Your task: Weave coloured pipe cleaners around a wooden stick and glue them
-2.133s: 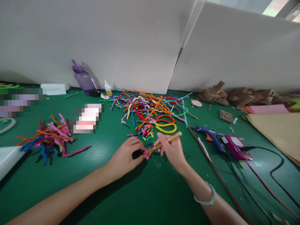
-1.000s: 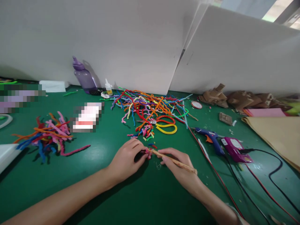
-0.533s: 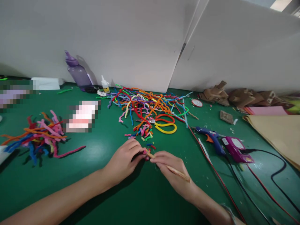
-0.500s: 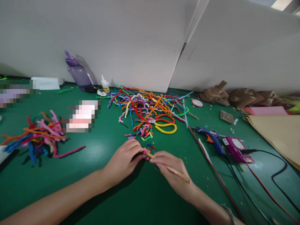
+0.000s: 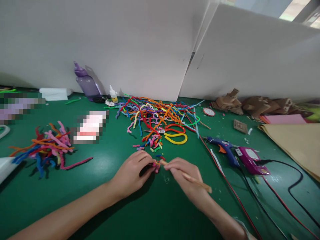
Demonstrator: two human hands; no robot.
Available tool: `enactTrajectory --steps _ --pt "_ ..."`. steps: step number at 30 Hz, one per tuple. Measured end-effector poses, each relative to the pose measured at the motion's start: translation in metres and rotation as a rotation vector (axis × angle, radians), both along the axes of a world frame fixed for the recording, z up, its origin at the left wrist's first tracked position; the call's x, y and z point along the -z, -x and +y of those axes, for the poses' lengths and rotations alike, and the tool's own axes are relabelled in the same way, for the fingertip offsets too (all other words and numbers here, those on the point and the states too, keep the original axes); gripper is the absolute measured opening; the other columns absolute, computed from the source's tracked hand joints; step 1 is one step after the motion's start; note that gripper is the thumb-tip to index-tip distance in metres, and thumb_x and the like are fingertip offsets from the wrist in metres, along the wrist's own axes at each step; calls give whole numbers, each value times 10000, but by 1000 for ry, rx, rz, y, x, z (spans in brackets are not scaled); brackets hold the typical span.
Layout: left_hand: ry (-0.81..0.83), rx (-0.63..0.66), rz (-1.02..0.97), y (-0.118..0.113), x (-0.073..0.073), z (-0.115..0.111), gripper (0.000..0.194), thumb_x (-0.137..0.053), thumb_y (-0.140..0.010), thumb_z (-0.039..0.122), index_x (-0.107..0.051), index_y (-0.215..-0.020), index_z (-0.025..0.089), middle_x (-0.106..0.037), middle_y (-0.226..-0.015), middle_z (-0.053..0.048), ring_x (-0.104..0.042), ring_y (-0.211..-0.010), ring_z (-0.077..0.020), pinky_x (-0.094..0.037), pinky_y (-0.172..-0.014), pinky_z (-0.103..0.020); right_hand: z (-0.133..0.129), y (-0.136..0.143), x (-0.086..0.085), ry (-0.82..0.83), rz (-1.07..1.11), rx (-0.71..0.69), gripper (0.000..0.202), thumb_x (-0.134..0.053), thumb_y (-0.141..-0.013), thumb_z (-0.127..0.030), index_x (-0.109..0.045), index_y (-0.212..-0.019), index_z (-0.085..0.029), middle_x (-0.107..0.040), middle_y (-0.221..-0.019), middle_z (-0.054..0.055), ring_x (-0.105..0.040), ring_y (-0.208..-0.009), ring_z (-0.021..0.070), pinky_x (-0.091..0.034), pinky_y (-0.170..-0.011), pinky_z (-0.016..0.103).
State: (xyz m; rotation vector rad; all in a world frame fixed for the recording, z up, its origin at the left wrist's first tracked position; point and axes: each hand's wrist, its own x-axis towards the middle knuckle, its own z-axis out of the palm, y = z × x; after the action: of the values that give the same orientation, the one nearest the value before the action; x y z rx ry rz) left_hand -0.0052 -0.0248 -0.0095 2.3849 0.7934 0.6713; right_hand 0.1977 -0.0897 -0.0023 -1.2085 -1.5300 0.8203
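Green tabletop (image 5: 147, 210), curled hands (image 5: 135, 171) (image 5: 186, 176) nearly meeting, stick (image 5: 196, 181) pinched

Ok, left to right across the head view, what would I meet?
Loose fuzzy-stem pile, small bottle, left hand, small pink bundle, right hand gripping a tan stick, blue glue gun, magenta box, brown sheet.

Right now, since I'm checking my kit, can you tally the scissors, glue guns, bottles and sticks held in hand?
Scissors: 1
Glue gun: 1
Purple bottle and small bottle: 2
Stick in right hand: 1
Total: 5
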Motion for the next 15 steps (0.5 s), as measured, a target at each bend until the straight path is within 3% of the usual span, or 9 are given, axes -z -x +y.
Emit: enactTrajectory --steps 3,6,8,11,15 --pt "-30 31 30 -2 -5 -4 160 -535 -849 139 -611 -980 191 -596 -1013 -60 -513 -980 -199 -410 -900 -372 0 -6 -4 57 51 115 173 -523 -862 -182 -691 -823 -201 -678 -838 31 -638 -781 141 -492 -667 226" --pt "-44 52 54 -3 -7 -6 189 -604 -813 195 -623 -1000 207 -585 -1064 -54 -491 -1039 -215 -381 -949 -397 0 -4 -2 149 5 30 208 -508 -892 -262 -674 -1012 -228 -681 -996 41 -632 -850 149 -465 -597 204" --pt "-29 68 64 -2 -7 -6 191 -604 -819 203 -629 -1008 214 -584 -1059 -50 -486 -1046 -212 -379 -957 -393 0 -2 0 211 -16 4 246 -476 -912 -294 -659 -1068 -239 -684 -971 33 -626 -817 138 -443 -563 195" --pt "17 160 69 0 -8 -3 269 -560 -826 118 -626 -1059 234 -588 -1077 -37 -484 -1068 -191 -383 -973 -362 -1 -4 -3 288 27 36 290 -453 -922 -347 -694 -1024 -222 -665 -763 17 -600 -679 118 -417 -528 193" --pt "81 224 53 3 -8 -1 448 -514 -816 45 -536 -1224 229 -599 -1147 -39 -487 -1101 -168 -403 -978 -322 0 -9 -10 388 76 25 437 -435 -909 -452 -749 -800 -169 -640 -652 42 -563 -563 113 -374 -451 197"
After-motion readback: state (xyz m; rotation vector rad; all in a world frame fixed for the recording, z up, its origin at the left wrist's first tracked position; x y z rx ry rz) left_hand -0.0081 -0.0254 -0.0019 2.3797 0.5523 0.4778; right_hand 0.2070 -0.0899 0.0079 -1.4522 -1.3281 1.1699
